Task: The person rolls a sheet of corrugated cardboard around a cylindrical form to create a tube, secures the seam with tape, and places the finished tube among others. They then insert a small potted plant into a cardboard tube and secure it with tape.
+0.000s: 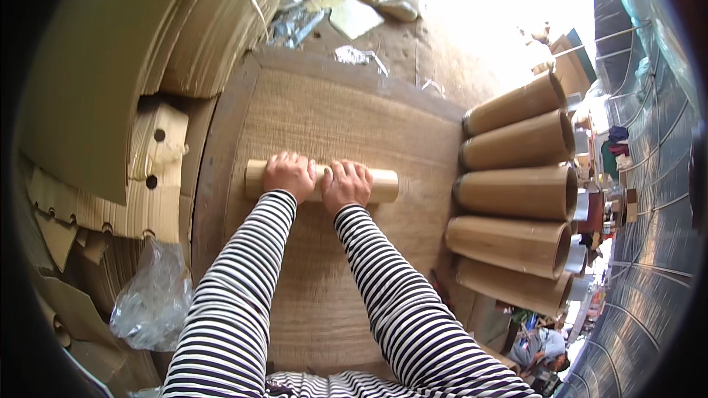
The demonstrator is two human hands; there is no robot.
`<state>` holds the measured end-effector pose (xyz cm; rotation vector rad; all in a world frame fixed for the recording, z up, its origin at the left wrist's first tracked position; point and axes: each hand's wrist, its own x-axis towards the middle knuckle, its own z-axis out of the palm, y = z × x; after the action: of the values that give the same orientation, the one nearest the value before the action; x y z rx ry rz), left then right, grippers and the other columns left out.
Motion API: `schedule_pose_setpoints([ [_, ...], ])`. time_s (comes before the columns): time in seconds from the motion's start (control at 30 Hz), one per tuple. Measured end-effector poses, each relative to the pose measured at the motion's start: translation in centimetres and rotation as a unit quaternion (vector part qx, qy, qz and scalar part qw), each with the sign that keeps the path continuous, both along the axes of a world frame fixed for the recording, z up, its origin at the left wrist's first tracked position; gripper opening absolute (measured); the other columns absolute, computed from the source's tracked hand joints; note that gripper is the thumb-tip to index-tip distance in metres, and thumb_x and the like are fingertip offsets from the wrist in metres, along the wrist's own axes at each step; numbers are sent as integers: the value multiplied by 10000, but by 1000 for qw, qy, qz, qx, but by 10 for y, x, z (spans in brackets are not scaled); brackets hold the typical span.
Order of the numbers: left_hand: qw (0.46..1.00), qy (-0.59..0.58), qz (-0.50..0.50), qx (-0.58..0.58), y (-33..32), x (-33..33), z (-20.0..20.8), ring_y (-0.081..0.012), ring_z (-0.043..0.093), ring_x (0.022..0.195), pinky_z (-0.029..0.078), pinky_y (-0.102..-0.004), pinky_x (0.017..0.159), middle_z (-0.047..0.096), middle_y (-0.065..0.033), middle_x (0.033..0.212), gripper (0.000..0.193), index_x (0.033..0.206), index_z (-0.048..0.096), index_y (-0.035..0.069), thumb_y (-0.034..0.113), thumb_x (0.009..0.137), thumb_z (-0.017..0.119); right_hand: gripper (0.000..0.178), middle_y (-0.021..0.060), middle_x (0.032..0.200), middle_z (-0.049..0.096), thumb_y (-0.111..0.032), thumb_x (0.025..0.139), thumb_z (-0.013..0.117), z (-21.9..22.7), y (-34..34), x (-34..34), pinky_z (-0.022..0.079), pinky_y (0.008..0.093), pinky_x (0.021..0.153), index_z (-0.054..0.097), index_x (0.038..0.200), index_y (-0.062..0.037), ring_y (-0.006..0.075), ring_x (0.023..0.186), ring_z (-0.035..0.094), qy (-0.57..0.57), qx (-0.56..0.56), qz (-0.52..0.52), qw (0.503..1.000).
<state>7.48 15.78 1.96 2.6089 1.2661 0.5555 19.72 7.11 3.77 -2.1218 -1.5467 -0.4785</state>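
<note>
A smooth tan roll [383, 186], shaped like a thick tube, lies crosswise on a wooden board [324, 287] in front of me. My left hand [290, 176] is closed over its left part, fingers curled over the far side. Close beside it, my right hand [346, 183] grips the roll right of its middle, thumb toward the left hand. Both ends of the roll stick out past my hands. Whether it is solid, or a rolled-up sheet, I cannot tell. Both my forearms, in striped sleeves, reach over the board.
Several large brown open-ended tubes [516, 191] stand in a row along the board's right edge. Stacked flat cardboard [96, 66] fills the left side, with a clear plastic bag [156, 298] below it. Plastic scraps [354, 18] lie on the floor beyond the board.
</note>
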Motion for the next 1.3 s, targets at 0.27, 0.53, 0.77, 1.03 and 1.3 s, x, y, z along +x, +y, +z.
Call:
schedule_pose_setpoints([
  [0.27,981,-111,-38,154,-2,14,-12,-267,603,986,463,-445,928,648,-85,1000,221,966,636,106,312,899,591,351,107,949,761,-389,956,555,1,42,32,522,421,916,754,888,-108,274,971,702,97,-221,-80,967],
  [0.53,998,31,-21,-47,51,40,-10,-252,686,899,483,-448,867,742,-79,877,313,815,733,114,360,917,567,331,81,995,753,-404,964,565,-10,58,37,513,418,951,746,960,-127,283,986,700,98,-195,-57,974],
  [0.77,998,17,-6,-66,80,54,-2,-291,683,908,515,-454,832,721,-97,913,306,882,703,113,376,960,568,267,75,964,740,-323,935,574,-11,74,36,465,418,988,737,918,-112,277,1000,670,71,-135,-35,988],
  [1.03,978,-130,-67,152,61,40,-8,-276,639,931,484,-438,857,674,-77,919,193,912,650,105,289,909,593,407,112,952,765,-413,987,494,10,107,54,530,437,900,775,903,-130,295,926,725,102,-302,-95,943],
  [1.3,993,-16,-77,91,86,53,-16,-266,681,874,511,-435,814,720,-56,878,188,861,685,138,275,926,573,306,99,760,727,-356,901,651,-26,114,67,541,453,681,705,707,-127,301,696,698,72,-31,-58,995],
])
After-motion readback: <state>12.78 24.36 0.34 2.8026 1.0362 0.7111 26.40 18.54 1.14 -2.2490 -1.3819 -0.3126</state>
